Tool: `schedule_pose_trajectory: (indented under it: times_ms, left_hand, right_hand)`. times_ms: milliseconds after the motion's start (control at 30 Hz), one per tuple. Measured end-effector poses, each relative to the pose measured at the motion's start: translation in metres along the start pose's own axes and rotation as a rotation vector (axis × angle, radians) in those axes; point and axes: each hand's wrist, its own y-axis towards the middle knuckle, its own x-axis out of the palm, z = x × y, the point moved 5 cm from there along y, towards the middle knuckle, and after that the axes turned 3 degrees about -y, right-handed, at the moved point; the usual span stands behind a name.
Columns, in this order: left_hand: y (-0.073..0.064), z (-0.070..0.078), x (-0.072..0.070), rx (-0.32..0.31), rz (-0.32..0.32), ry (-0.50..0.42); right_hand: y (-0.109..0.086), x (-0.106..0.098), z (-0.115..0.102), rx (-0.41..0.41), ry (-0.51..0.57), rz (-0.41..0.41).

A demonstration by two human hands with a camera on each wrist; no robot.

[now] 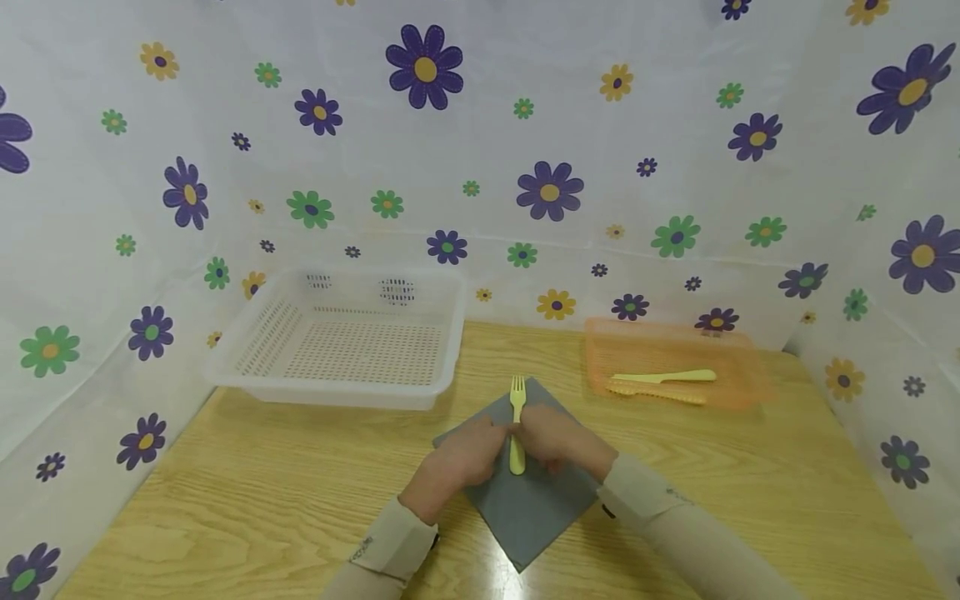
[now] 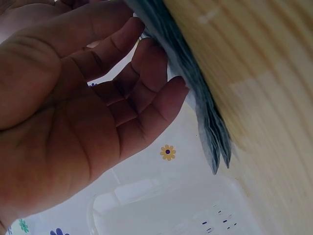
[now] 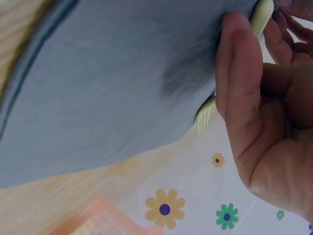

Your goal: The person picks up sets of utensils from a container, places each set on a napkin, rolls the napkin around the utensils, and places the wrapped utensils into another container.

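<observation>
A pale yellow fork (image 1: 517, 461) lies on a grey folded napkin (image 1: 519, 520) in the head view, tines pointing away. My hands meet over its middle. The right hand (image 1: 550, 437) pinches the fork near its neck. In the right wrist view its fingers (image 3: 238, 68) lie along the napkin (image 3: 112, 88), with the tines (image 3: 202, 122) showing below. My left hand (image 1: 467, 456) comes from the other side, its fingertips at the fork. Loosely bent fingers (image 2: 159, 100) touch the layered napkin edge (image 2: 203, 107) in the left wrist view.
A white perforated basket (image 1: 337, 389) stands at the back left of the wooden table (image 1: 300, 483). At the back right, an orange basket (image 1: 600, 333) holds a yellow knife (image 1: 675, 377) and another yellow piece of cutlery (image 1: 660, 394). A flower-patterned curtain (image 1: 480, 150) surrounds the table.
</observation>
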Motion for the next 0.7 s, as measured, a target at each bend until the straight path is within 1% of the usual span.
schedule_pose_trajectory:
  times_ms: [100, 200, 333, 500, 600, 700]
  left_hand:
    - [0.001, 0.000, 0.001, 0.014, 0.018, 0.022]
    - [0.001, 0.001, 0.001, 0.029, 0.037, 0.044]
    - [0.000, 0.003, 0.001, 0.033, 0.036, 0.056]
    - [0.001, 0.003, 0.001, 0.029, 0.023, 0.070]
    - [0.001, 0.003, 0.002, 0.012, -0.004, 0.054]
    - [0.002, 0.003, 0.003, -0.006, -0.030, 0.032]
  right_hand:
    - [-0.004, -0.002, 0.000, -0.023, 0.022, 0.016]
    - [-0.006, -0.004, 0.004, -0.013, 0.038, 0.021]
    - [-0.011, -0.005, 0.012, 0.000, 0.046, 0.023]
    - [-0.018, -0.006, 0.021, -0.019, 0.017, 0.049]
    - [-0.020, -0.006, 0.025, -0.037, 0.005, 0.063]
    - [-0.022, -0.004, 0.028, -0.056, 0.011, 0.052]
